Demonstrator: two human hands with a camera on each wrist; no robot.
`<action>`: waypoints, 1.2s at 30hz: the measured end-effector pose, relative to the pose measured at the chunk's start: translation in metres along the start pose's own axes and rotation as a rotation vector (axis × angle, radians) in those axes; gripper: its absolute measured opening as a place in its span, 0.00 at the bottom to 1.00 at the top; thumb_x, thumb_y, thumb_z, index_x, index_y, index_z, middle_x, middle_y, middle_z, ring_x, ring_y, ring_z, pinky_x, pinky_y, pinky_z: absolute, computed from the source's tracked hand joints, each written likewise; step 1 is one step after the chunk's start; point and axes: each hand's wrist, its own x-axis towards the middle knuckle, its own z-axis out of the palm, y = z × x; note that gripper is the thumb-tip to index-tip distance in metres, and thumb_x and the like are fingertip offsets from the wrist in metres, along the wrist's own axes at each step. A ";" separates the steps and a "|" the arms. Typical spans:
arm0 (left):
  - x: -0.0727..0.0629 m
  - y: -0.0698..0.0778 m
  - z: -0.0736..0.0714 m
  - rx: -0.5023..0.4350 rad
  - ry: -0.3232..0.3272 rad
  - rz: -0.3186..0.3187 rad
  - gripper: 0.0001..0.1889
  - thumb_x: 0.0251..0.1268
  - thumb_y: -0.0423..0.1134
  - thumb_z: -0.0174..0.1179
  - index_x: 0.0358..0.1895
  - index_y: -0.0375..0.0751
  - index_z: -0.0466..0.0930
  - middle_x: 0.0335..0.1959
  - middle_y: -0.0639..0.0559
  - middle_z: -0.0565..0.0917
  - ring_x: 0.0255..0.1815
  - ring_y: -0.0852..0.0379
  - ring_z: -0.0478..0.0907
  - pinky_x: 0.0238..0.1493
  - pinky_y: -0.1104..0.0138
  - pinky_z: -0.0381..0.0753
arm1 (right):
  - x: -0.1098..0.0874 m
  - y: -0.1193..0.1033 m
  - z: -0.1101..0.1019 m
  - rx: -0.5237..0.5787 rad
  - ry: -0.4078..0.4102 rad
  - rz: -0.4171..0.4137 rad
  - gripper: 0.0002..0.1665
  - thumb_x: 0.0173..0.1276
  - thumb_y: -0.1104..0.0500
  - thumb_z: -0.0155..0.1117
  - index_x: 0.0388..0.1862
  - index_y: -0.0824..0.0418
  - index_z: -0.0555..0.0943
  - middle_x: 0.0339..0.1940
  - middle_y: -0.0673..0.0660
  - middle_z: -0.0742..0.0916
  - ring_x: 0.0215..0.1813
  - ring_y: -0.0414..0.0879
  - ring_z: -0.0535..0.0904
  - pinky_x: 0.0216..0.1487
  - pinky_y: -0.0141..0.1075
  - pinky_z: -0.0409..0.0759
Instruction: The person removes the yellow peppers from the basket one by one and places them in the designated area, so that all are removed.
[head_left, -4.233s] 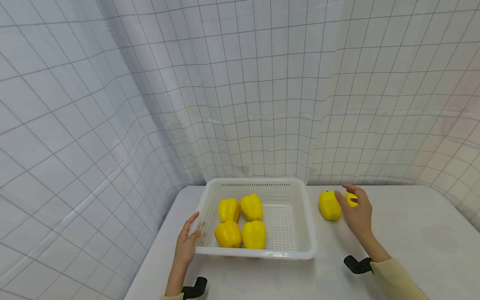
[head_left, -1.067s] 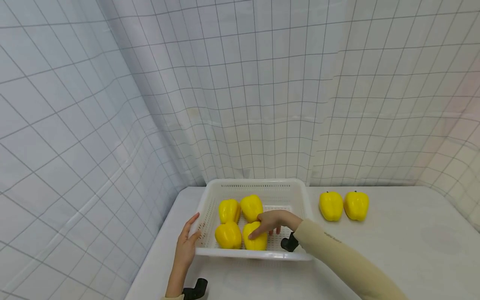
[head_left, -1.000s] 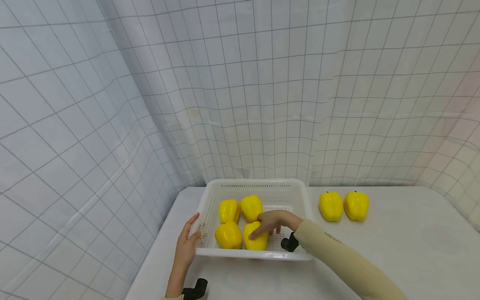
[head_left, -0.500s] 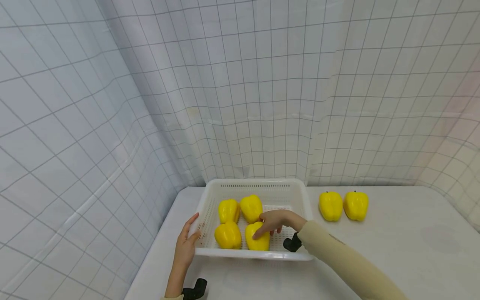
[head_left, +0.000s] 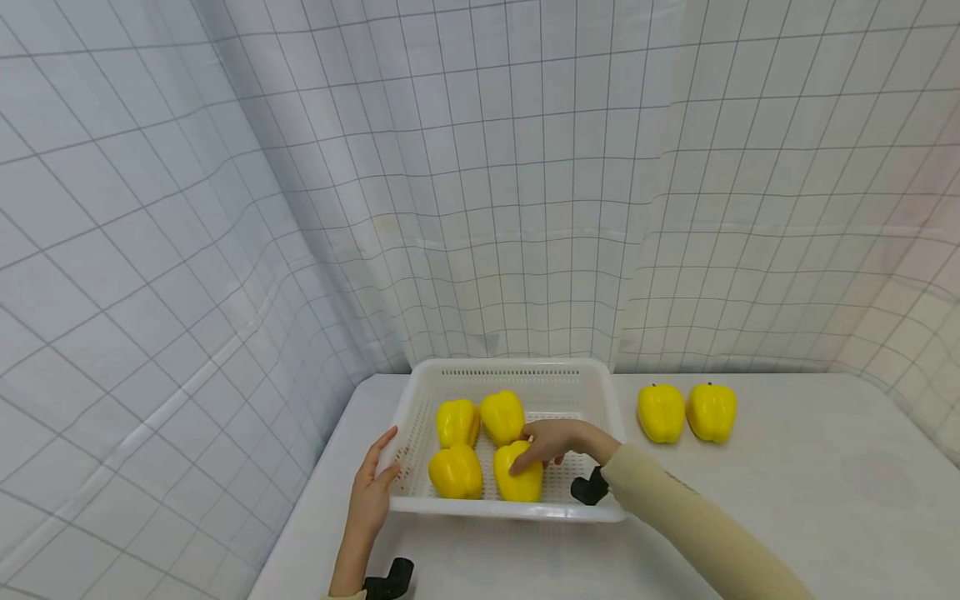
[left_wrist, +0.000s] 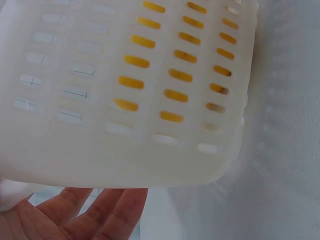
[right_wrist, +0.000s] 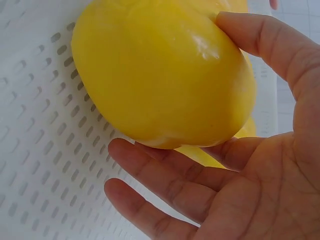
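Observation:
A white slotted plastic basket [head_left: 517, 510] stands on the table with yellow bell peppers in it. My right hand [head_left: 551, 442] reaches over its right side and holds the front-right bell pepper [head_left: 519, 483]. In the right wrist view the thumb lies on one side of this pepper [right_wrist: 165, 75] and the fingers curl against the opposite side. Three other peppers sit close by: front left [head_left: 456, 472], back left [head_left: 457, 423] and back right [head_left: 502, 417]. My left hand [head_left: 369, 487] rests with extended fingers at the basket's left rim; the left wrist view shows these fingers [left_wrist: 112, 212] partly behind the rim.
Two more yellow bell peppers, one nearer [head_left: 662, 413] and one farther right [head_left: 712, 412], stand side by side on the white table [head_left: 795, 475]. A grid-patterned white curtain [head_left: 525, 208] hangs behind and along the left. Each wrist wears a black camera mount [head_left: 591, 486].
From the peppers on the table, my right hand has moved into the basket and taken hold of the front-right pepper. That pepper has shifted slightly right. The left hand has stayed put.

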 end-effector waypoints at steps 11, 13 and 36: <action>0.001 -0.002 0.001 -0.003 0.005 0.011 0.27 0.67 0.24 0.44 0.70 0.37 0.60 0.71 0.36 0.59 0.69 0.39 0.56 0.65 0.45 0.53 | -0.003 0.005 -0.005 0.043 0.025 -0.050 0.33 0.57 0.44 0.69 0.55 0.62 0.74 0.41 0.50 0.80 0.39 0.46 0.77 0.42 0.47 0.78; 0.001 -0.002 0.001 -0.008 0.003 0.008 0.27 0.68 0.25 0.44 0.71 0.37 0.60 0.71 0.36 0.58 0.69 0.40 0.56 0.66 0.45 0.53 | -0.004 0.005 -0.007 0.057 0.032 -0.061 0.34 0.56 0.44 0.69 0.55 0.62 0.74 0.41 0.51 0.80 0.39 0.46 0.77 0.41 0.46 0.78; 0.001 0.000 -0.001 -0.005 -0.001 -0.014 0.27 0.68 0.25 0.44 0.71 0.39 0.61 0.71 0.38 0.58 0.69 0.41 0.55 0.66 0.45 0.52 | -0.021 0.006 -0.017 0.149 0.237 -0.172 0.37 0.56 0.43 0.69 0.61 0.57 0.71 0.56 0.59 0.76 0.53 0.53 0.73 0.52 0.52 0.73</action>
